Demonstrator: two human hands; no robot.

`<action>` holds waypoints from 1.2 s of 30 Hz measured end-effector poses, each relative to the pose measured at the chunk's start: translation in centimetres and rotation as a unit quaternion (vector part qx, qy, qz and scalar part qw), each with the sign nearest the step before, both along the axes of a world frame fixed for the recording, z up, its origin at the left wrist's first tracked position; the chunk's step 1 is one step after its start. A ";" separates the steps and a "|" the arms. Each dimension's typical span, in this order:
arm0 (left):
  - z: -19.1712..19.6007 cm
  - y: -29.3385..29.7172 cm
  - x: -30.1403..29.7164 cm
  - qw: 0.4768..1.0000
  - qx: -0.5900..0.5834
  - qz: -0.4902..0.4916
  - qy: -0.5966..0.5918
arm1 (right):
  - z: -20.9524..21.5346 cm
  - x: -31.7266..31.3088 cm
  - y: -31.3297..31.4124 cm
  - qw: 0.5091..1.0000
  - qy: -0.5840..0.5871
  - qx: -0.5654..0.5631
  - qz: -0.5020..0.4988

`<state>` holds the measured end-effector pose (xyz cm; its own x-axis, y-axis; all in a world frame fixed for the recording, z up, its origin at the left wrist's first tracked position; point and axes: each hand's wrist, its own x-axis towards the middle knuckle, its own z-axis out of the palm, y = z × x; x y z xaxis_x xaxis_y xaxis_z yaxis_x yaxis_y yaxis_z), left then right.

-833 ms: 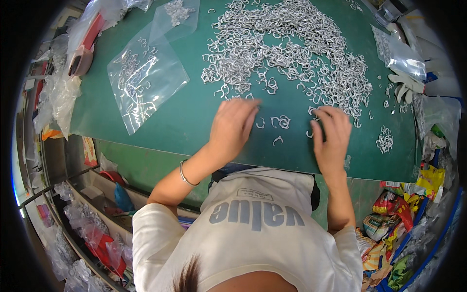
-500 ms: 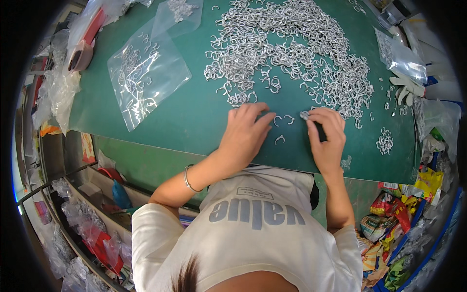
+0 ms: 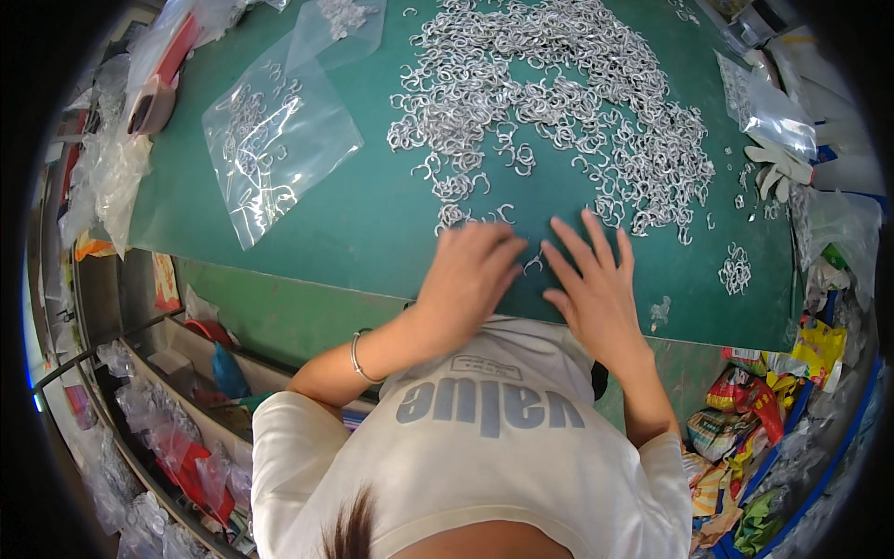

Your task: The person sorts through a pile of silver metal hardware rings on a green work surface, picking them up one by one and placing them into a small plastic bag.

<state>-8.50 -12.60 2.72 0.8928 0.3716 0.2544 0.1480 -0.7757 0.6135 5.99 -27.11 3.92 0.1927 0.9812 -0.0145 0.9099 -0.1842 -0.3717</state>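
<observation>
Green cutting-mat tabletop (image 3: 372, 214) fills the upper field, its near edge bowed by the lens. Landmark: large loose heap of small silver C-shaped metal hooks (image 3: 559, 102), spread over the far centre of the mat. Left of the heap lies a clear flat plastic bag holding a scatter of the same hooks (image 3: 275, 144); beyond that bag, a second, smaller clear bag (image 3: 345, 19) at the far edge. Right of the heap: a small separate cluster of hooks (image 3: 735, 270), a crumpled clear bag (image 3: 773, 107) and a white work glove (image 3: 778, 168) at the mat's right border. Nothing lies between the heap and the hands except a few stray hooks along its near fringe. Left hand (image 3: 466, 275), just on the near side of the heap, palm down, fingers curled loosely onto the mat; whether it holds anything, cannot tell. Silver bangle (image 3: 357, 354) on that wrist. Right hand (image 3: 596, 289), beside it, flat and released, fingers spread, tips reaching the heap's near fringe. One single stray hook (image 3: 534, 265) lies on the mat between the two hands, just at the left fingertips.
</observation>
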 end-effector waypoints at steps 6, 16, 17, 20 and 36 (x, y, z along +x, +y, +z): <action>-0.2 -1.7 0.3 0.998 -0.048 -0.033 0.034 | 0.2 1.2 -2.1 0.992 -0.057 0.032 -0.106; -0.6 -0.6 -0.8 0.998 0.022 0.066 -0.005 | 0.2 -0.3 -3.3 0.995 0.027 0.011 -0.091; -0.5 -1.1 -0.8 0.998 0.021 0.064 0.000 | 0.1 -0.7 -3.3 0.996 0.055 -0.005 -0.066; -0.9 -2.3 -0.4 1.000 -0.012 0.018 0.002 | 0.0 0.2 -3.4 0.992 -0.007 0.041 -0.122; -1.0 -1.2 -0.9 0.996 -0.005 0.081 -0.027 | -2.1 -2.0 -2.5 0.998 0.005 0.004 0.064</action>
